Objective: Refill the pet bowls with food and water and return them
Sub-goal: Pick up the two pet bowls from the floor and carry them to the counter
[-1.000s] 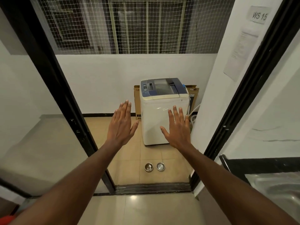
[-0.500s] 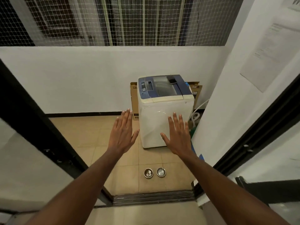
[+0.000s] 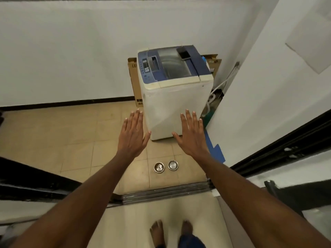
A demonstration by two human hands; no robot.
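Observation:
Two small steel pet bowls stand side by side on the tan tiled floor just past the door sill. The left bowl (image 3: pixel 159 167) has some bits of food in it. The right bowl (image 3: pixel 173 165) looks bare inside. My left hand (image 3: pixel 132 136) and my right hand (image 3: pixel 192 135) are stretched out in front of me, palms down, fingers straight, holding nothing, well above the bowls and apart from them.
A white and blue washing machine (image 3: pixel 176 97) stands behind the bowls with a cardboard box (image 3: pixel 134 81) at its back. A metal door sill (image 3: pixel 166 192) crosses the floor. Black door frames flank the opening. My bare feet (image 3: pixel 172 233) stand on the near floor.
The view has tilted down and come closer to the doorway; my feet now show. Both hands stay outstretched and flat.

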